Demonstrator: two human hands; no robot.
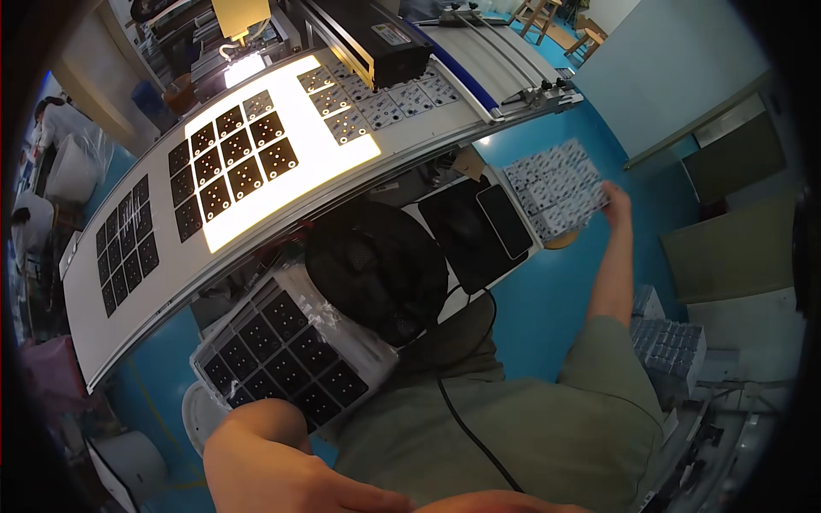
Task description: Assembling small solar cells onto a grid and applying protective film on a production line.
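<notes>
My right arm stretches out to the right. The right hand [617, 207] pinches the edge of a sheet [556, 190] printed with a small blue and grey pattern; the sheet looks slightly smeared by motion. My bare left arm comes in at the lower left, bent, and its hand does not show. Beside that arm is a sheet of black dotted cards [291, 363] with clear plastic wrap [321, 299] along its side. A rounded black mesh thing [376, 269] covers the middle, next to a dark flat panel [466, 231] near the held sheet.
Across the back runs a long pale table [162, 256] with a brightly lit area and grids of black dotted cards [235, 154]. A machine with a blue rail [466, 81] spans its right end. Stacked bundles [671, 355] stand at the right. A cable [466, 427] hangs before me.
</notes>
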